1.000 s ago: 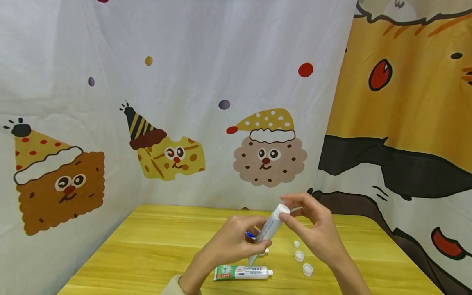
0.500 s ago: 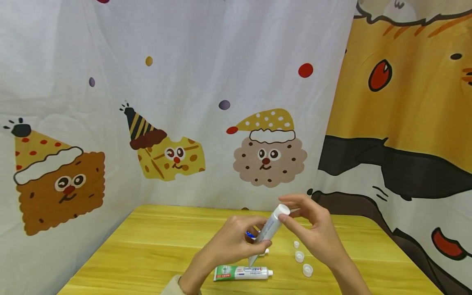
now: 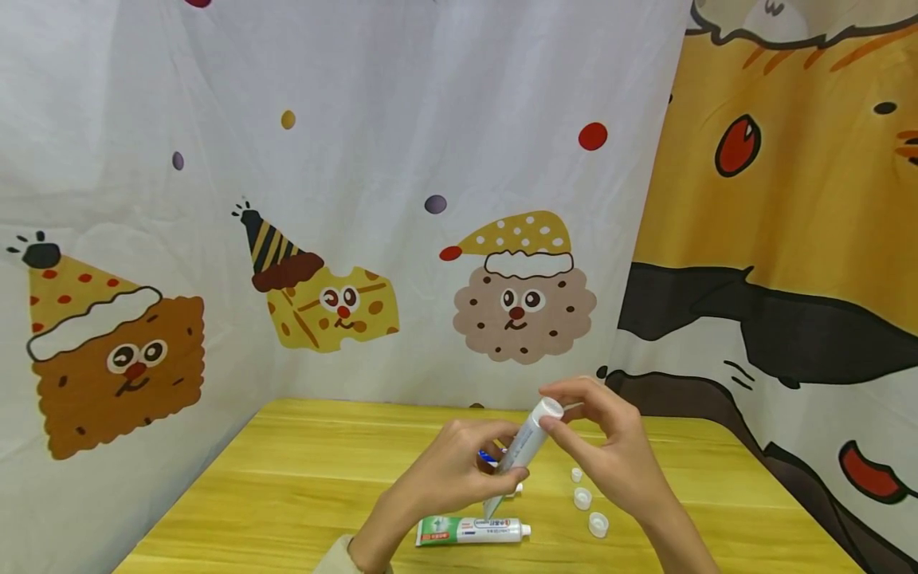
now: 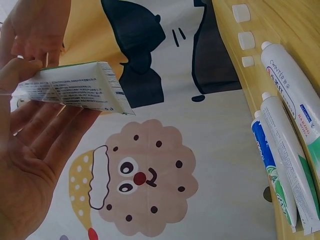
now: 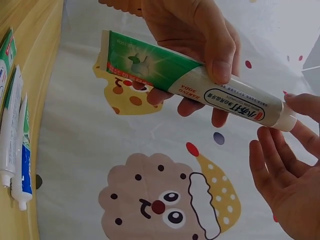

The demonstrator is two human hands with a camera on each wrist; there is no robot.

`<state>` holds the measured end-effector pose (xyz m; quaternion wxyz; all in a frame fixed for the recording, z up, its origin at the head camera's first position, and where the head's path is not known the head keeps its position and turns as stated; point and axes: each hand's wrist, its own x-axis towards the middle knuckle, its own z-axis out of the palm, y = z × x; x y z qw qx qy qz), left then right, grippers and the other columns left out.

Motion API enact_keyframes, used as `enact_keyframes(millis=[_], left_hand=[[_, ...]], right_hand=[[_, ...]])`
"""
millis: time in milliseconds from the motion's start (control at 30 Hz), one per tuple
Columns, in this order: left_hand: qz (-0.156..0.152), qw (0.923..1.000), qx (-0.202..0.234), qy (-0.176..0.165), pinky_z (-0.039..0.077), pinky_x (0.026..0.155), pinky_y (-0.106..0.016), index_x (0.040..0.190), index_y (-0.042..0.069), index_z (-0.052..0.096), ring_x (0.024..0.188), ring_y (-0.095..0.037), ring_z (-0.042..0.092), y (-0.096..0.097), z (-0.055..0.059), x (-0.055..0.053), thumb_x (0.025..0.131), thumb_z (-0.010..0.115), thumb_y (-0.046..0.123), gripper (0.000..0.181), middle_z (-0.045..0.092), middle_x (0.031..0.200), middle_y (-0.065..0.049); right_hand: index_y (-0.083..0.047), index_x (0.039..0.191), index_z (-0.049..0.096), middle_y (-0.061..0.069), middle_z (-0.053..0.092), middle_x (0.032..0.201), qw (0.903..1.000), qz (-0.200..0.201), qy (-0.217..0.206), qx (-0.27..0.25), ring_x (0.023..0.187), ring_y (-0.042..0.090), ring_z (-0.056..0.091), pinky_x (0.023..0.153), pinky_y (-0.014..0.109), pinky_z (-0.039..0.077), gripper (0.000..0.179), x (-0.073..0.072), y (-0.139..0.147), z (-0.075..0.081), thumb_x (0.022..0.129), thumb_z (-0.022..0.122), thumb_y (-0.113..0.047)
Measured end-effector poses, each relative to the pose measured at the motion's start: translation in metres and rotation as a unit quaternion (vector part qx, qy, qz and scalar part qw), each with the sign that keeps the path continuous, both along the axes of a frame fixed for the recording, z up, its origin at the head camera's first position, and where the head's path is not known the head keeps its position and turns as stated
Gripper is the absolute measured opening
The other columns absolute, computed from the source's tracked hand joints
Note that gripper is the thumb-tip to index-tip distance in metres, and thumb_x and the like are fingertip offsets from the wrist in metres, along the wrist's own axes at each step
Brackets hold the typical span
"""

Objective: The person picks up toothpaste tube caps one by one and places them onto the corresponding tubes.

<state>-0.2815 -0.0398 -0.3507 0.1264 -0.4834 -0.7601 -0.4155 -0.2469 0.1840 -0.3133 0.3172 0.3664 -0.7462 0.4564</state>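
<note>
A green and white toothpaste tube [image 3: 527,443] is held tilted above the table, its capped end up and toward the right. My left hand [image 3: 459,464] grips its body, thumb on the near side and fingers behind, as the right wrist view shows. At the upper end my right hand [image 3: 620,450] pinches the white cap [image 5: 287,120] between thumb and fingers, its other fingers spread loosely. The cap sits on the tube. Below the hands lies another green and white toothpaste tube [image 3: 470,531], with its nozzle bare.
In the left wrist view, a second green-ended tube [image 4: 287,145] and a blue, green and white tube [image 4: 272,170] lie alongside. Three loose white caps, large [image 3: 598,524], medium [image 3: 582,499] and small [image 3: 577,475], rest to the right on the wooden table [image 3: 308,470]. A printed curtain [image 3: 402,104] hangs behind.
The right thumb and fingertips have shifted slightly leftward around the cap. My left hand and the tube stay in place, as do the things on the table.
</note>
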Motion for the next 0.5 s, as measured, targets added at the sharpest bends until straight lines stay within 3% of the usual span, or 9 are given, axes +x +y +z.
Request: enact_keyframes(millis=[200,500], left_hand=[[-0.002,0.9999,0.003,0.011,0.056,0.064,-0.012,0.120,0.006,0.070,0.078,0.005,0.069,0.0011,-0.0010,-0.0014,0.091,0.077,0.013,0.031,0.079,0.102,-0.008],[-0.002,1.0000,0.001,-0.008,0.057,0.065,-0.013,0.122,0.007,0.070,0.077,0.006,0.069,-0.0003,0.0001,0.0001,0.091,0.077,0.013,0.032,0.079,0.103,-0.008]], right_hand=[[-0.007,0.119,0.069,0.004,0.066,0.117,0.9999,0.011,-0.005,0.000,0.104,0.008,0.063,0.084,0.022,0.056,0.039,-0.0002,0.0017,-0.0005,0.087,0.069,0.014],[-0.008,0.114,0.071,0.004,0.068,0.109,1.0000,0.003,0.003,0.000,0.095,0.008,0.064,0.081,0.023,0.058,0.034,-0.0001,-0.0002,-0.0003,0.087,0.071,0.013]])
